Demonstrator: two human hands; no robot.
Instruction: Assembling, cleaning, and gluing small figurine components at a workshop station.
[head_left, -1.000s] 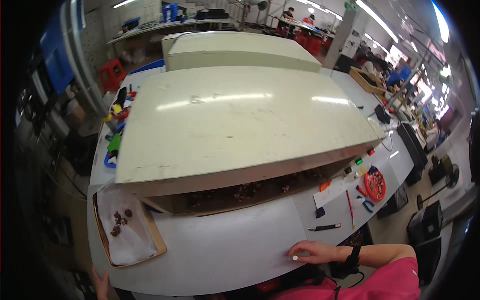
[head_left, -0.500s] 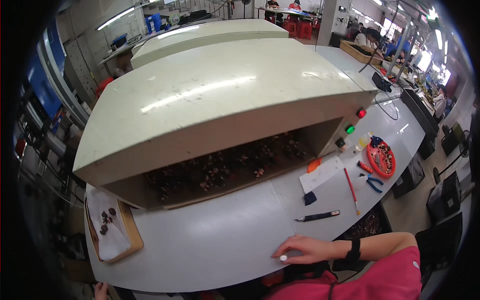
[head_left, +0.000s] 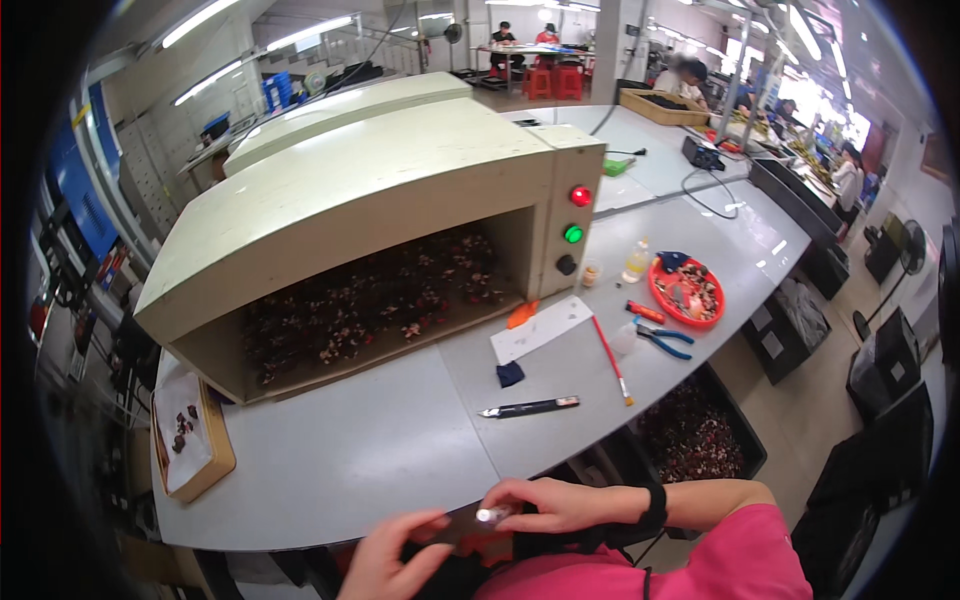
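At the near edge of the smooth grey desk (head_left: 380, 450), the right hand (head_left: 545, 503) pinches a small shiny piece (head_left: 488, 515) between its fingertips, while the left hand (head_left: 390, 555) curls loosely beside it, touching the dark strip under the piece. Beyond lie a black knife (head_left: 530, 407), a red pencil (head_left: 611, 360) and a white paper sheet (head_left: 541, 328). Behind them stands a cream box-shaped cabinet (head_left: 380, 200) with round red and green lamps, and a red tray (head_left: 685, 290) sits to the right.
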